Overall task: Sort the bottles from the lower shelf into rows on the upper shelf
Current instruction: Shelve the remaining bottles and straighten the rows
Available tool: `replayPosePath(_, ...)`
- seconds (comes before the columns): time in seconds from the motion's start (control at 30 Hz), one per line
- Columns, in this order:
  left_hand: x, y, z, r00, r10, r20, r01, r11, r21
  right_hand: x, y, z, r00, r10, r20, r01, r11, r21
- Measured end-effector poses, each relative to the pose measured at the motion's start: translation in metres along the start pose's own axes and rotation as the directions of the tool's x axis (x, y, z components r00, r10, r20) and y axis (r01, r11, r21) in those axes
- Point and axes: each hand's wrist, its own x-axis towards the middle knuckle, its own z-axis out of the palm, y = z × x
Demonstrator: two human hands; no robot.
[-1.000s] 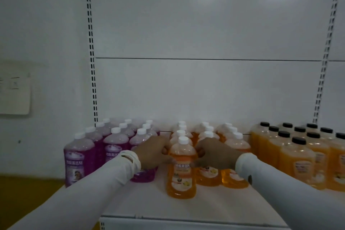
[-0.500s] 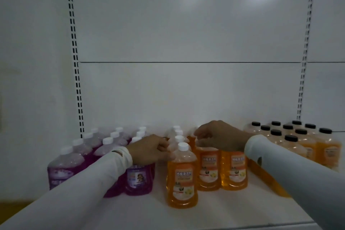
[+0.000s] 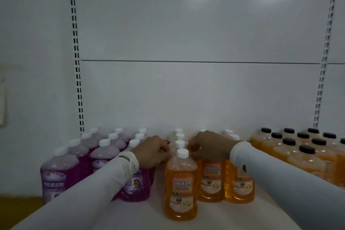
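The white shelf (image 3: 130, 216) holds purple bottles (image 3: 104, 155), orange bottles (image 3: 181, 183) and black-capped ones (image 3: 306, 155). Both hands, left (image 3: 151, 152) and right (image 3: 211, 145), curl among the orange rows; I cannot tell what they hold. I think they are straightening rows. Next, gently nudge the front one into line.

Upright purple bottles (image 3: 104, 153) left; white-capped orange bottles (image 3: 180, 185) centre; black-capped orange bottles (image 3: 306, 157) right, in rows.
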Motion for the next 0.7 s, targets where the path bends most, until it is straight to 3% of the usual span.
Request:
replayPosePath(0.43, 0.004, -0.009, 0.002, 0.997, -0.058, 0.047, 0.064, 0.988, -0.139, 0.004, 0.013, -0.013, 0.998, -0.059, 0.011, 0.058, 0.995, 0.08)
replayPosePath(0.53, 0.013, -0.007, -0.002, 0.994, -0.108, -0.009, 0.107, 0.991, -0.078, 0.01, 0.019, -0.024, 0.999, 0.005, -0.047, 0.0, 0.994, 0.114)
replayPosePath(0.7, 0.03, 0.001, -0.009, 0.989, -0.101, -0.105, 0.112, 0.989, 0.1, 0.026, 0.022, -0.022, 0.997, 0.073, -0.026, -0.072, 0.997, 0.04)
